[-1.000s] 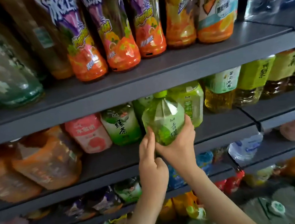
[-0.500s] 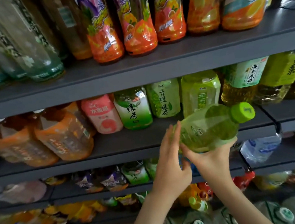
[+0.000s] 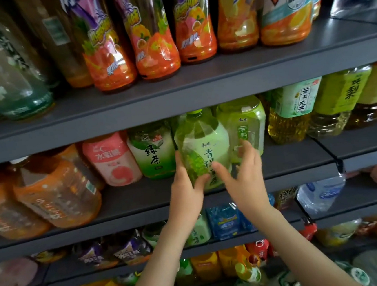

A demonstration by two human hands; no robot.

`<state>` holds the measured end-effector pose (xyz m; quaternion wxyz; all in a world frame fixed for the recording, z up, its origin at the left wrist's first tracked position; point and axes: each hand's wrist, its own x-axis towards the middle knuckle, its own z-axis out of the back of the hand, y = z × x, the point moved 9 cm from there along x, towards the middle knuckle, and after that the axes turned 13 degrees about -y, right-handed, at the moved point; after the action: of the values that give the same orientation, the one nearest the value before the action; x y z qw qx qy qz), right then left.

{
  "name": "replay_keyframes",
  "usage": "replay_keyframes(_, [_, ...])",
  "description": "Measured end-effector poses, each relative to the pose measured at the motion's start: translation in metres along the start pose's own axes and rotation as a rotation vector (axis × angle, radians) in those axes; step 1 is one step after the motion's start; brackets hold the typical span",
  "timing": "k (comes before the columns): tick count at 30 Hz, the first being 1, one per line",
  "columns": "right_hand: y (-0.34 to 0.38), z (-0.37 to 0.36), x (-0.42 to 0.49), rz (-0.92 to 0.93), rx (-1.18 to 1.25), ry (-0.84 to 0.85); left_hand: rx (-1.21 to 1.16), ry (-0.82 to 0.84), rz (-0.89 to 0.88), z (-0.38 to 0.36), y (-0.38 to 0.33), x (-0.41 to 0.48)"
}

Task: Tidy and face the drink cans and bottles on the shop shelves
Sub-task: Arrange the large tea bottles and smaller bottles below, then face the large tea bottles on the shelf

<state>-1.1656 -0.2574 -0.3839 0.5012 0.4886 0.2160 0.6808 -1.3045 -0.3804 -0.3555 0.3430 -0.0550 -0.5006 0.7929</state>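
- Head view: the green tea bottle [image 3: 204, 150] is upright, its long axis vertical, green cap at the top just under the upper shelf [image 3: 199, 82] and its label facing the camera.
- It sits over the middle shelf [image 3: 142, 202], forward of the row behind it. The hands hide its base, so I cannot tell whether it rests on the shelf.
- The left hand [image 3: 184, 190] grips the bottle's lower left side, fingers along the flank and thumb curled across the front.
- The right hand [image 3: 245, 178] is at the lower right, thumb over the bottom of the label and fingers spread upward along the right flank. It is blurred, so I cannot tell whether it holds the bottle.
- Close on the left stands a green-labelled bottle [image 3: 152, 151], then a pink bottle [image 3: 112, 161].
- A pale green bottle [image 3: 243, 117] stands just to the right and behind, partly covered by the right hand's fingers.
- Large orange bottles [image 3: 54, 193] fill the shelf's left end.
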Motion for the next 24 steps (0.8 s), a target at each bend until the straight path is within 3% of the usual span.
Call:
replay_keyframes(3, [0.011, 0.032, 0.013, -0.009, 0.09, -0.179, -0.005, -0.114, -0.01, 0.001, 0.002, 0.004])
replay_keyframes(5, [0.018, 0.031, 0.022, 0.03, 0.091, -0.134, 0.025, -0.241, -0.073, 0.002, -0.009, -0.003])
replay_keyframes(8, [0.017, 0.009, 0.035, 0.023, 0.109, -0.018, 0.215, -0.434, -0.369, 0.002, -0.038, -0.017])
replay_keyframes(11, [0.008, 0.003, 0.044, 0.015, 0.14, 0.049, 0.245, -0.424, -0.412, -0.004, -0.038, -0.016])
replay_keyframes(18, [-0.004, 0.002, 0.041, 0.026, 0.119, 0.129, 0.261, -0.415, -0.316, -0.018, -0.032, -0.009])
replay_keyframes(24, [-0.002, 0.044, -0.022, 0.153, 0.155, -0.036, 0.302, -0.391, -0.358, -0.019, -0.033, -0.017])
